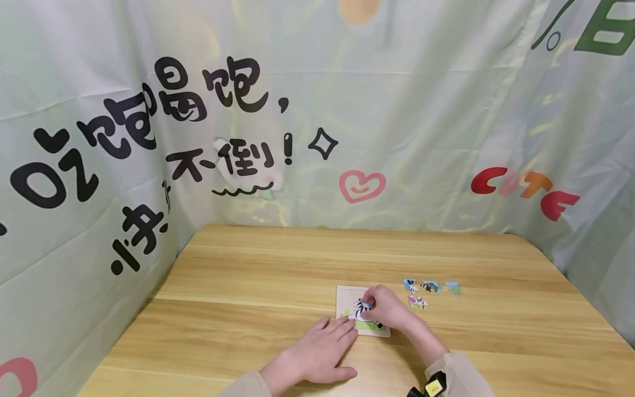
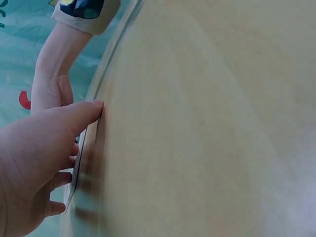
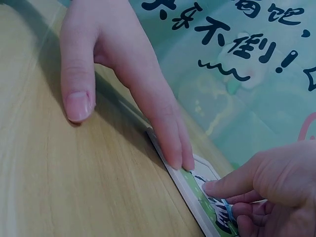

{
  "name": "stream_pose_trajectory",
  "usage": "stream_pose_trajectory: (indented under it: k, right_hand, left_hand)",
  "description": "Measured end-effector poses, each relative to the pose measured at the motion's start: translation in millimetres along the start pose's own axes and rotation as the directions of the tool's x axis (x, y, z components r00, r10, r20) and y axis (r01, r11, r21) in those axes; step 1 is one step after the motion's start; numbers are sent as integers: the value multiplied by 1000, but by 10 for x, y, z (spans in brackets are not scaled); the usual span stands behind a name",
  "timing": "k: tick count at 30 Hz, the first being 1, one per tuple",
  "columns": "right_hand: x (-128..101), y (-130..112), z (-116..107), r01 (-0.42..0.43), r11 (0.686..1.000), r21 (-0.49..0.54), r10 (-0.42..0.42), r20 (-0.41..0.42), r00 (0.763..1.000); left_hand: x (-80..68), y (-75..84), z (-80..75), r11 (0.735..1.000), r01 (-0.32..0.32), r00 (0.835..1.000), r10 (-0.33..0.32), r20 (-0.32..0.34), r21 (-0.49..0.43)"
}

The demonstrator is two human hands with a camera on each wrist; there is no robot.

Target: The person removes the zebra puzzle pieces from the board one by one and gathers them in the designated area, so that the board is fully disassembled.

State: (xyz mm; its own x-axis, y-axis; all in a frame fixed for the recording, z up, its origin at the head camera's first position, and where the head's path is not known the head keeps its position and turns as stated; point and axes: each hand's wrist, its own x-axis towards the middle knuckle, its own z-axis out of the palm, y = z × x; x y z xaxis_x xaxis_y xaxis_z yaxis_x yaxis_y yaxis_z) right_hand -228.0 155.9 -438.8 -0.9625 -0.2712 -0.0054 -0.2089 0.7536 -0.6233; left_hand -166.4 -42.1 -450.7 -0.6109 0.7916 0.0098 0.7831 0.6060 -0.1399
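A square jigsaw tray (image 1: pixel 345 294) with a pale rim lies on the table, with zebra-patterned puzzle pieces (image 1: pixel 359 312) over a green strip in it. My left hand (image 1: pixel 322 350) lies palm down with fingers stretched out, its fingertips on the tray's near left edge; the thumb rests apart on the table. From the right, my right hand (image 1: pixel 390 310) reaches over the tray, thumb and fingers pinching a puzzle piece with a blue edge at the zebra's upper part. In the right wrist view, the right thumb (image 3: pixel 217 187) presses on the picture; the curled fingers partly hide the piece.
Several loose puzzle pieces lie to the right of the tray: a blue and white one (image 1: pixel 410 284), a dark green one (image 1: pixel 430 286), a blue-green one (image 1: pixel 452 288) and a pink and white one (image 1: pixel 418 301). A printed curtain (image 1: pixel 421 132) stands behind the wooden table (image 1: pixel 238 298).
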Motion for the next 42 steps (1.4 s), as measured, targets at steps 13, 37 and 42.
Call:
stream_pose_trajectory:
  k: [13,37,42]
  right_hand:
    - [42,17,3,-19,1000,14,19,23,1000]
    - [1,-7,-33,-52,958,281,72,-61,996]
    - [-25,64,-44,-66,940,334,99,-83,992]
  left_hand:
    - [82,30,38,1000,-1,1000,2,-26,14]
    - [84,42,15,997,-4,999,8,-49,82]
    - [74,42,24,997,-8,999,11,-42,77]
